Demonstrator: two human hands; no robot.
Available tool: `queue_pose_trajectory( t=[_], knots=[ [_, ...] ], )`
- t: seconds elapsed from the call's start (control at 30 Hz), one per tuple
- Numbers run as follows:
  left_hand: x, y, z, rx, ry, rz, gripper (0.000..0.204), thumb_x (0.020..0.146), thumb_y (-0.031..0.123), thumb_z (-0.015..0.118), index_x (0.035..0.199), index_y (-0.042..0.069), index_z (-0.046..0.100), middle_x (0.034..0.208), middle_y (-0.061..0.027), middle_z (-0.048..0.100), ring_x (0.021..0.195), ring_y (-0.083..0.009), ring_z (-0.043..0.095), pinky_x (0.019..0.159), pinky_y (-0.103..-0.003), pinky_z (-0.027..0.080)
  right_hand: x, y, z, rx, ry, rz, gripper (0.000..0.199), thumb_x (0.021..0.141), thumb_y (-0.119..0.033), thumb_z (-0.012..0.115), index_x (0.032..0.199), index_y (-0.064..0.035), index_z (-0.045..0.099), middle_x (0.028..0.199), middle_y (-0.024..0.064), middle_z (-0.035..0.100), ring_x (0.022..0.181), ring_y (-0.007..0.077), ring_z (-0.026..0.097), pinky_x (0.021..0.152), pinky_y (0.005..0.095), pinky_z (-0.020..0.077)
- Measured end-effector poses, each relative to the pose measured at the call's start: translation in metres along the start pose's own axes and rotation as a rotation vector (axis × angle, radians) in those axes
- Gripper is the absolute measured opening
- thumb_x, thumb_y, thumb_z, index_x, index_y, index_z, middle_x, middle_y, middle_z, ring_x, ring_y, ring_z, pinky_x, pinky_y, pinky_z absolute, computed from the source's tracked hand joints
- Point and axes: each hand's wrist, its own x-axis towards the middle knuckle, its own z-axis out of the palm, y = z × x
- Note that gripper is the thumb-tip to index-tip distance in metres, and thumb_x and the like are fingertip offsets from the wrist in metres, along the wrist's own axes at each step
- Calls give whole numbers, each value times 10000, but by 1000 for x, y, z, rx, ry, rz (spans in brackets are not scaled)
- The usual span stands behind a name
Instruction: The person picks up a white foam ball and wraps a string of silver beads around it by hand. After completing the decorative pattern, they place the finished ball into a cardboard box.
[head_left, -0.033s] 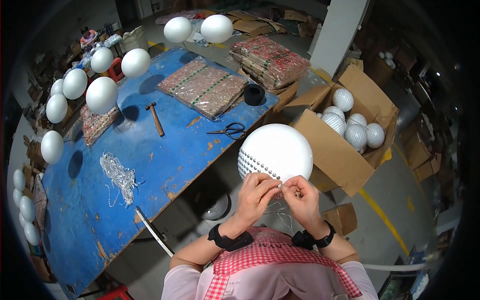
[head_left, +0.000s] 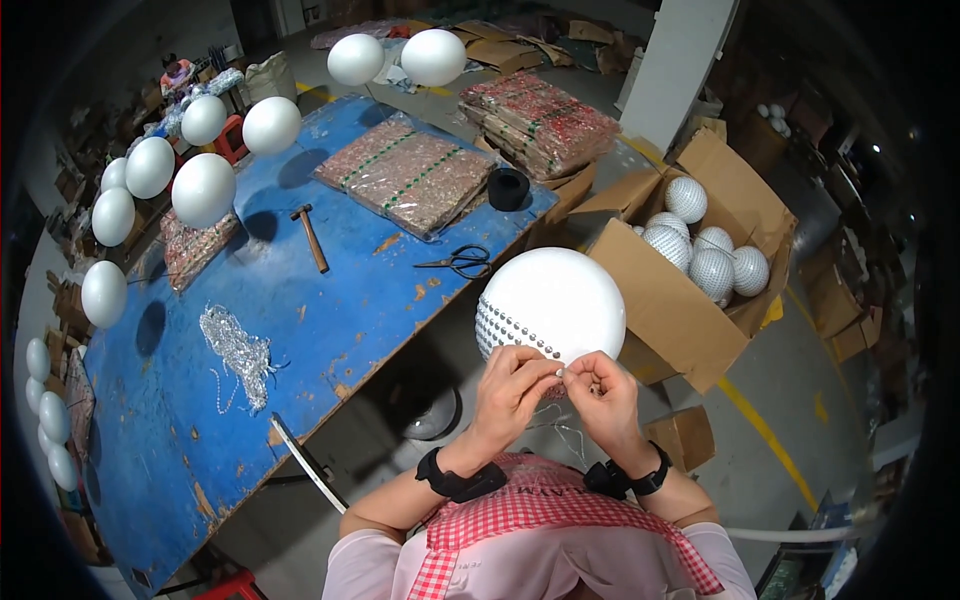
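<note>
A large glossy white ball (head_left: 560, 300) sits in front of me, its lower left side covered in rows of small silver beads (head_left: 505, 330). Just at its near edge, my left hand (head_left: 508, 395) and my right hand (head_left: 606, 402) meet fingertip to fingertip, both pinched closed. A tiny pale spot shows between the fingertips; whether it is a bead or a nail I cannot tell. Thin pale strands (head_left: 562, 432) hang beneath the hands. The hands cover the lower part of the ball.
A worn blue table (head_left: 330, 310) on the left bears scissors (head_left: 465, 262), a hammer (head_left: 312, 240), black tape (head_left: 508, 188), a silver bead-strand bundle (head_left: 238, 350) and wrapped packs (head_left: 410, 175). White balls (head_left: 204, 190) stand along its far side. An open carton (head_left: 665, 300) holds several beaded balls (head_left: 712, 272).
</note>
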Motion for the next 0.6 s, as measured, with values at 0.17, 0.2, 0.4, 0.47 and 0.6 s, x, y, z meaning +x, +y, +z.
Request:
queue_pose_trajectory(
  t=[0.17,0.2,0.4,0.47,0.6],
  knots=[
    [1,2,0,55,11,43,143,759,31,696,897,47,660,886,-73,594,826,-248,551,707,-326,448,-1,-9,-3,-1,-36,71,61,849,-51,641,849,-3,605,623,-46,547,576,7,451,517,181,356],
    [1,2,1,65,15,49,122,767,30,690,880,42,646,889,-77,595,826,-252,551,706,-329,448,-1,-10,-3,-18,-46,55,64,845,-52,646,851,-1,607,621,-44,551,574,6,453,513,179,354],
    [2,3,3,62,28,47,85,803,25,657,873,24,609,875,-94,597,812,-267,557,705,-341,451,-1,7,0,-126,-17,-215,83,842,-58,645,866,6,597,617,34,607,523,36,513,475,205,397],
    [3,2,3,47,56,55,89,802,19,658,878,21,612,862,-97,600,786,-270,563,693,-341,455,-2,6,0,-101,-23,-192,85,837,-57,648,865,7,598,619,46,610,520,43,524,477,211,405],
    [0,2,5,36,148,-18,126,779,-23,665,891,12,619,830,-106,613,727,-273,585,652,-339,471,4,6,-4,-118,-16,-67,82,835,-59,643,862,9,606,608,52,604,520,50,526,485,225,415]
  ],
)
